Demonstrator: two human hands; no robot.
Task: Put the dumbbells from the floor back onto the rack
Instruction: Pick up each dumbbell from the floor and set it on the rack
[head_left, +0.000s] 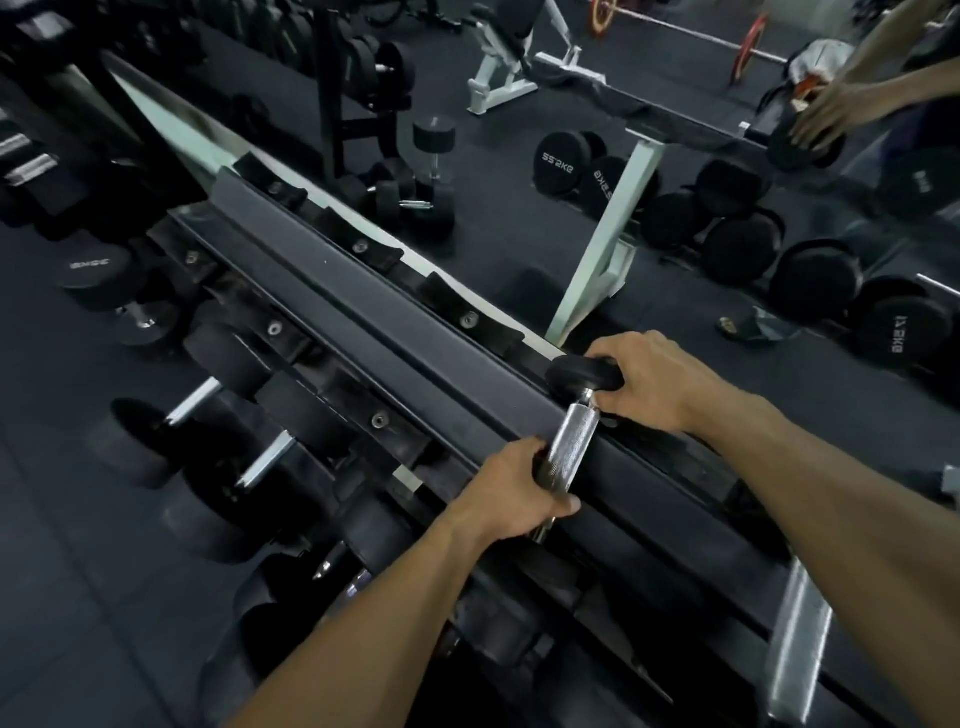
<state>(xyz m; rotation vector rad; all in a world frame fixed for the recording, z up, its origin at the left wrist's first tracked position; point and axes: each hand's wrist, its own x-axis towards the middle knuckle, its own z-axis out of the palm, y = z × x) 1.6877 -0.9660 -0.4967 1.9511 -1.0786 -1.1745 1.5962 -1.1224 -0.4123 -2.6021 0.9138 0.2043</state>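
on the top tier of the rack (395, 317), near its right end, you had a dumbbell (569, 441) lying across the dark rail, its far black head (584, 375) by the mirror. your left hand (511, 493) gripped the near part of the knurled chrome handle, fingers curled round it. your right hand (654, 384) held the far head, thumb tucked by the neck of the bar. the near head was hidden under your left hand, so i couldn't tell whether it sat in its cradle. lower tiers held more dumbbells (244, 467), and the mirror showed others on the floor (561, 161).
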